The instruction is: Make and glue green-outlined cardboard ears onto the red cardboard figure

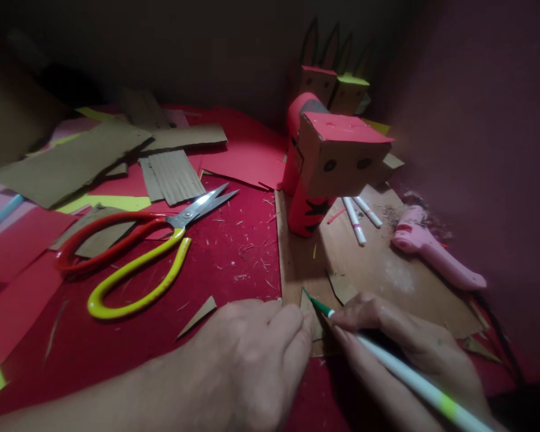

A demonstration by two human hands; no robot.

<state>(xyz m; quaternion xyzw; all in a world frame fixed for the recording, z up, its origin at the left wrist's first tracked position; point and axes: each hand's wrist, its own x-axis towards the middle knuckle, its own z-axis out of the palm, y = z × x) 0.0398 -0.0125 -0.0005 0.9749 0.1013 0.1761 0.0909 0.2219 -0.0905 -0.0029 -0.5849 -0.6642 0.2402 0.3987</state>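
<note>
**Green tip meets cardboard point, and the rest of the triangle looks bare**

And here we are at the corner of the wooden board (425,303), the small cardboard triangle (315,324) lying on its near left edge, where it meets the red-covered desk (252,252). The right hand (414,339) has a firm pinch on the marker (402,367), its green tip right at the triangle's apex; whether it presses or just hovers, I can't call it. The left hand (256,348) is knuckles up, fingers curled in beside the piece; what sits beneath those fingers is hidden.

So how far along? The triangle is cut out, that much is done, but the colouring looks barely begun: no clear mark shows on it. Over to the red figure (312,213), well advanced by the look of it: box head, two dark eyes, black stripes, yet nothing upright on top. Compare the two figures (353,93) behind, each topped with tall, dark-edged points!

Now the triangle itself: plain brown, narrow, sharp at the far end, flat as far as it shows, its left side partly covered. Scissors (186,222) lie open on the left, the pink glue gun (441,258) off to the right, neither in a hand.
</note>
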